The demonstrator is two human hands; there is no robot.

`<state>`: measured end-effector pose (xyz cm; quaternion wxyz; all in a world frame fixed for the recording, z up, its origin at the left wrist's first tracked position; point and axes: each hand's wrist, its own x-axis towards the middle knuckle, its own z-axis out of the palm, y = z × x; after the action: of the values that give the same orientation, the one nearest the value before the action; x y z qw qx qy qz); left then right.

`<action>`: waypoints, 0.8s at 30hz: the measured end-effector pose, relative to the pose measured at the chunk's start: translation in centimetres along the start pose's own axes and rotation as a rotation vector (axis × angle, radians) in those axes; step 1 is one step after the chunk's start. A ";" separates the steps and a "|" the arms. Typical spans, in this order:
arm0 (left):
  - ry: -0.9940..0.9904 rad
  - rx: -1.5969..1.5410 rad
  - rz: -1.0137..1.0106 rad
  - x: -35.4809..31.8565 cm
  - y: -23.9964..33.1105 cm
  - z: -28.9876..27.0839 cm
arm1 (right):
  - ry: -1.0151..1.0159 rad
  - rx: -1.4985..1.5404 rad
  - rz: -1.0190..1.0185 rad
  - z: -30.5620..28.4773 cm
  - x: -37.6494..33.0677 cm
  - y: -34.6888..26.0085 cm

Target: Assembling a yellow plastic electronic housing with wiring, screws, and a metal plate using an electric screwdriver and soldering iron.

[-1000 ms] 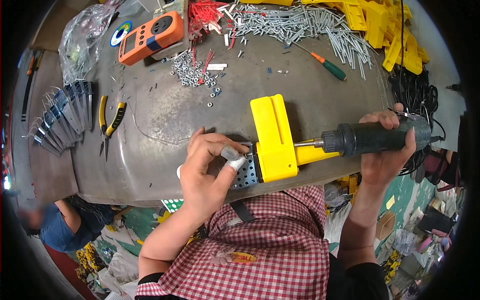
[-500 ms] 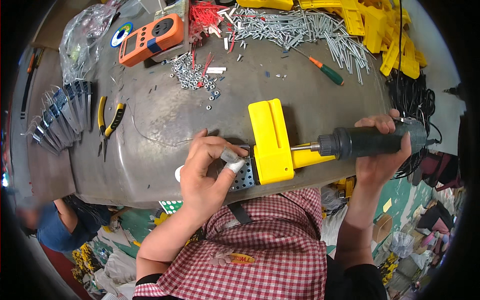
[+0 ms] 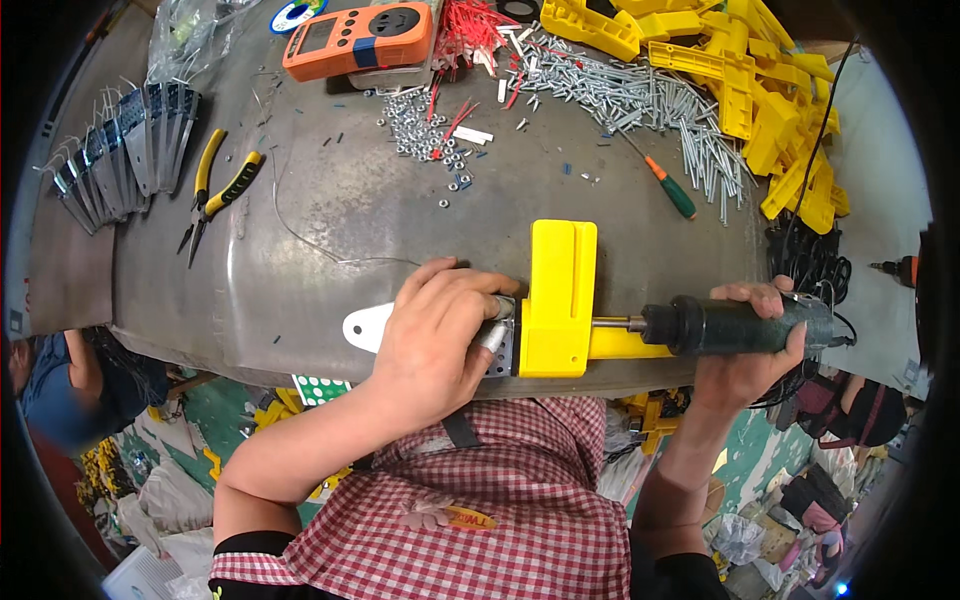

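My right hand [image 3: 752, 335] is wrapped round a dark green power screwdriver [image 3: 700, 327] lying level. Its steel bit [image 3: 610, 322] points left into the side of a yellow plastic housing [image 3: 560, 300], whose lower arm [image 3: 625, 345] runs beneath the bit. At the housing's left side, my left hand [image 3: 435, 335] is closed on a perforated metal plate [image 3: 502, 362], thumb and fingertip wrapped in pale tape. The plate's pale rounded end [image 3: 368, 327], with a hole, shows left of the hand. The screw or nut at the fingertips cannot be made out.
Pliers [image 3: 210, 195] and stacked metal plates [image 3: 135, 150] lie at left. Farther back are an orange meter [image 3: 358, 42], nuts [image 3: 415, 125], screws [image 3: 620, 85], a screwdriver [image 3: 672, 188] and yellow housings [image 3: 770, 110]. A cord [image 3: 815, 140] hangs at right.
My left hand has closed in on the plate beside the housing, its fingers flatter and lower. The bench appears shifted because the view has moved. The power screwdriver stays against the housing.
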<state>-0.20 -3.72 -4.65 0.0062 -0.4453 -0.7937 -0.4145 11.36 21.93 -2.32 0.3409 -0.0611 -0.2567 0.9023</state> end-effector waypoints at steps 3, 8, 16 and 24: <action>0.017 -0.009 0.011 0.1 0.0 0.2 | 0.007 0.016 0.007 -0.2 0.2 0.0; 0.042 -0.024 0.003 0.2 0.2 0.5 | -0.066 0.054 0.011 0.1 0.5 0.1; -0.086 -0.098 -0.104 0.8 0.3 -0.3 | -0.036 -0.055 -0.015 -0.2 0.1 -1.8; -0.315 -0.116 -0.356 2.4 1.3 -1.5 | -0.038 0.022 0.010 -0.5 -1.8 -1.9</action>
<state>-1.24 -2.67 -1.90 -0.2162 -0.3572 -0.8255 -0.3796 14.01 22.15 -1.95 0.3320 -0.0414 -0.2531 0.9078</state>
